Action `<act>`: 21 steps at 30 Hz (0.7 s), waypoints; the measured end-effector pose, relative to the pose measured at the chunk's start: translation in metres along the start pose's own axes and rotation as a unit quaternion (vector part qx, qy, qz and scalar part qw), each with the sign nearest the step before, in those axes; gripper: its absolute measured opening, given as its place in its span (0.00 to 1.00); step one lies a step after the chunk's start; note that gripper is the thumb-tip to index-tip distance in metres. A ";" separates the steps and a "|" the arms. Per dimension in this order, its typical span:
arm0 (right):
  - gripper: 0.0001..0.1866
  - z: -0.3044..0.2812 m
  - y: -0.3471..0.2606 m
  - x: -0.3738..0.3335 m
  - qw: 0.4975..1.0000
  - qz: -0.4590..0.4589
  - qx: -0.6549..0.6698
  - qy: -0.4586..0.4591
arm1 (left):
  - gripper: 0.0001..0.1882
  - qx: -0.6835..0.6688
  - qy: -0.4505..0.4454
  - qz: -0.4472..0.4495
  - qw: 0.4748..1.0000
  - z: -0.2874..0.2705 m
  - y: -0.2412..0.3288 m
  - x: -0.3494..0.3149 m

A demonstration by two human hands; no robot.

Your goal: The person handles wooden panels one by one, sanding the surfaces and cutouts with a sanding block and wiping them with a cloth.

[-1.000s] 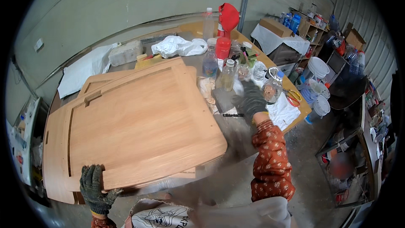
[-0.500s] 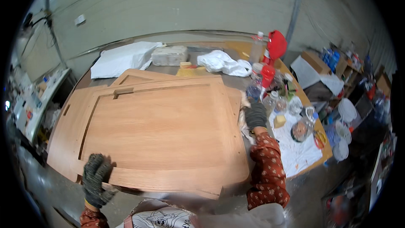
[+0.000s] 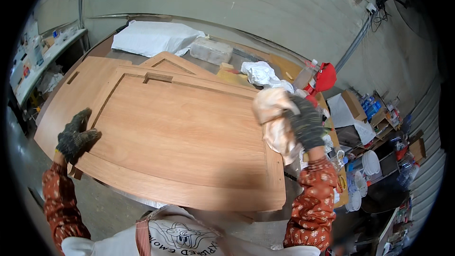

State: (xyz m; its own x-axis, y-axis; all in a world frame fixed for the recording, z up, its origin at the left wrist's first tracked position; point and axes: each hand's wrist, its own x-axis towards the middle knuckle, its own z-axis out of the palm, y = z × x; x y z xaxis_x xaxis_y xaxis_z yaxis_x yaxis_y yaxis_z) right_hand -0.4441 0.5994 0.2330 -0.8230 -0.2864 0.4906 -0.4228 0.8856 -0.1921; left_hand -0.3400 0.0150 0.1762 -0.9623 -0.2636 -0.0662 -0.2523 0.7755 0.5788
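Observation:
A light-brown wooden panel (image 3: 189, 128) with a grooved frame and a notch near its far left corner lies flat in front of me, on top of other wooden panels (image 3: 90, 78). My left hand (image 3: 76, 136), in a dark knitted glove, rests on the panel's left edge with its fingers apart. In my right hand (image 3: 305, 121), gloved the same way, is a crumpled cream cloth (image 3: 277, 123). The cloth is over the panel's right edge, slightly blurred, and hangs down along it. Whether it presses on the wood I cannot tell.
Behind the panels are a white-wrapped bundle (image 3: 154, 38), a clear plastic-wrapped block (image 3: 211, 50) and a white plastic bag (image 3: 265, 74). A clear bottle (image 3: 305, 73) and a red object (image 3: 325, 77) stand at the far right. White buckets (image 3: 370, 162) and boxes fill the right side.
My right hand has lifted the cloth from beside the panel to its right edge. My left hand has shifted up the left edge, fingers more spread. The view has turned.

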 end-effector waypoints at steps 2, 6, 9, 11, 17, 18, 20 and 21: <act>0.20 0.041 0.005 -0.024 0.978 -0.012 -0.153 -0.139 | 0.45 0.062 -0.011 0.006 0.998 0.000 0.034 -0.003; 0.25 0.053 -0.024 -0.073 0.996 -0.065 -0.039 -0.053 | 0.46 0.079 -0.022 0.034 0.996 -0.003 0.002 0.018; 0.28 0.026 -0.041 -0.114 0.988 -0.082 -0.080 -0.102 | 0.47 0.123 -0.049 0.053 0.990 -0.011 -0.001 0.027; 0.28 0.011 -0.050 -0.121 0.989 -0.015 -0.083 -0.120 | 0.48 0.075 -0.070 0.077 0.992 -0.010 -0.007 0.037; 0.23 0.030 -0.032 -0.054 0.971 0.208 -0.113 -0.044 | 0.44 0.157 -0.078 0.120 0.977 -0.007 -0.005 0.045; 0.25 0.045 -0.024 -0.039 0.978 0.131 -0.161 0.004 | 0.44 0.154 -0.081 0.127 0.977 -0.007 -0.008 0.047; 0.26 0.079 -0.026 0.010 0.989 0.119 -0.082 -0.040 | 0.44 0.150 -0.080 0.136 0.976 -0.011 -0.012 0.047; 0.20 0.100 -0.055 0.033 0.992 0.094 -0.078 -0.014 | 0.44 0.138 -0.064 0.166 0.974 -0.007 -0.021 0.050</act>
State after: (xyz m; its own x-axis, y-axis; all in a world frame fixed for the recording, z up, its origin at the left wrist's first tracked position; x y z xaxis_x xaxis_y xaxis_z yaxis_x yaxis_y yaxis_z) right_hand -0.4858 0.5043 0.1749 -0.8929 -0.1193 0.4341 -0.1989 0.9696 -0.1426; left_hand -0.3825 -0.0186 0.1667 -0.9959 0.0879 -0.0231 0.0745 0.9354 0.3455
